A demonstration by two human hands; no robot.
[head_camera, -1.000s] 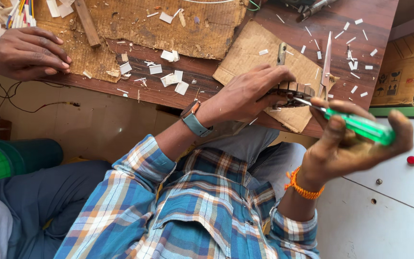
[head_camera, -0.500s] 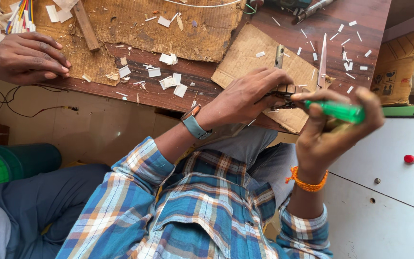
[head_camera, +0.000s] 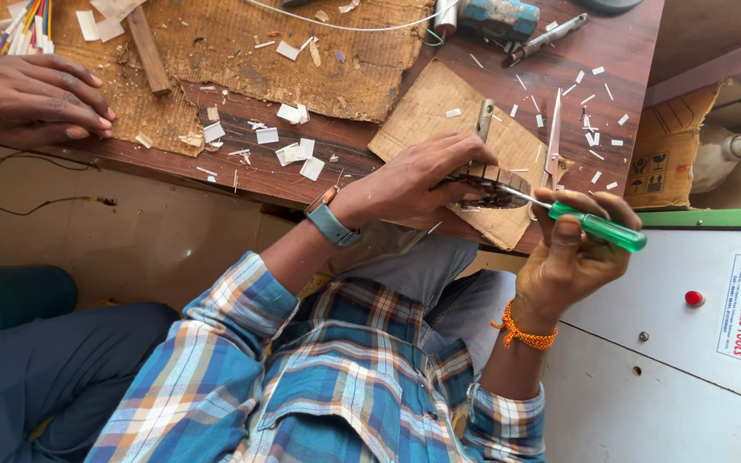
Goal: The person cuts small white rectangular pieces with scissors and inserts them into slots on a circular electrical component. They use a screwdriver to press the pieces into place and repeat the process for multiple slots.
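My left hand (head_camera: 413, 180), with a grey-blue watch at the wrist, is closed over a small round slotted metal part (head_camera: 495, 182) that rests on a piece of cardboard (head_camera: 439, 111) at the near edge of the wooden table (head_camera: 370, 167). My right hand (head_camera: 572, 261), with an orange thread around the wrist, grips a green-handled screwdriver (head_camera: 602, 230). The screwdriver's metal shaft points left, and its tip touches the part under my left fingers.
Another person's hand (head_camera: 32, 99) lies on the table at the far left. White paper slips (head_camera: 293, 153), a wooden stick (head_camera: 147, 51), a thin blade (head_camera: 555, 137) and a blue tool (head_camera: 499, 17) are scattered about. At the right stands a white machine panel (head_camera: 662, 360) with buttons, and above it a cardboard box (head_camera: 671, 163).
My right hand has drawn the screwdriver handle a little to the left, closer to the part. My left hand stays closed on the part. The other person's hand has barely moved.
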